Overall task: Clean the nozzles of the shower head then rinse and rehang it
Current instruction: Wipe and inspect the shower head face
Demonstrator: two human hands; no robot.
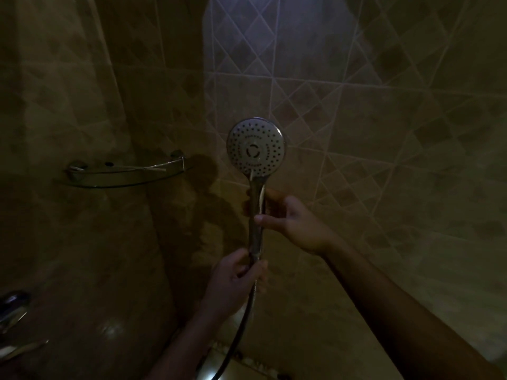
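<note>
While the shower head stands upright at centre, nozzles facing the viewer, the left hand grips its handle low, toward six o'clock, and the right hand pinches it higher. Scrubbing looks not yet begun; next, one hand must let go to rub.

A curved glass corner shelf with a chrome rail sits at middle left. Beige diamond-patterned wall tiles fill the right and top. Chrome tap fittings gleam at lower left.

Hose runs off the bottom edge; tap cropped left
</note>
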